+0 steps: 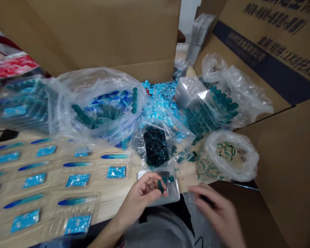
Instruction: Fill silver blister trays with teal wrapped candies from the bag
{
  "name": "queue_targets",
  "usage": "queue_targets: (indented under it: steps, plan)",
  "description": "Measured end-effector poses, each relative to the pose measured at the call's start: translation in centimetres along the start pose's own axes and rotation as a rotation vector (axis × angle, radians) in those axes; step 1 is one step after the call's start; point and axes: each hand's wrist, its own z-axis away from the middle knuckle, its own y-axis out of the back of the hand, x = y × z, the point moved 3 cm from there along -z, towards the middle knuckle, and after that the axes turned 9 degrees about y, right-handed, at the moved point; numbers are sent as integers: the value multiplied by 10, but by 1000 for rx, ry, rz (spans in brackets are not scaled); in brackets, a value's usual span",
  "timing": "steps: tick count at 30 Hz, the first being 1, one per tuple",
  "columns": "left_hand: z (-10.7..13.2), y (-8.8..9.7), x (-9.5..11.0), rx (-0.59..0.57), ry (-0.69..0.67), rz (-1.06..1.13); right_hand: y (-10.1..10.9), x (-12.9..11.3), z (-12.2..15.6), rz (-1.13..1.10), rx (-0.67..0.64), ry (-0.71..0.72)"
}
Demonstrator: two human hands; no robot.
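Note:
My left hand pinches a small dark-teal block between thumb and fingers, just over a small clear plastic tray at the table's front edge. Two more teal blocks lie in that tray. My right hand is to the right of the tray, blurred by motion, with its fingers curled loosely; whether it holds anything does not show. A clear bag of dark blocks stands right behind the tray.
Clear trays with blue packets and blue strips cover the wooden table on the left. Plastic bags of teal blocks and a bag of small parts crowd the back. Cardboard boxes wall in the back and right.

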Motion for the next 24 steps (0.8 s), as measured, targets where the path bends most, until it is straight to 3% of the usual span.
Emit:
queue_targets:
  steps: [3,6,9,15,21,24]
  plan:
    - [1,0,-3,49,-85,8,-69,5,-26,13,-91,232]
    - [2,5,-6,133,-88,-50,-95,6,-25,65,-31,427]
    - [4,10,-9,185,5,-129,-95,8,-11,72,-22,467]
    - [12,14,-18,164,99,-181,-101,11,0,-7,-91,419]
    - [19,24,-40,84,179,-38,-107,16,6,-137,-172,342]
    - [21,21,-41,18,199,-23,-101,20,9,-167,-135,268]
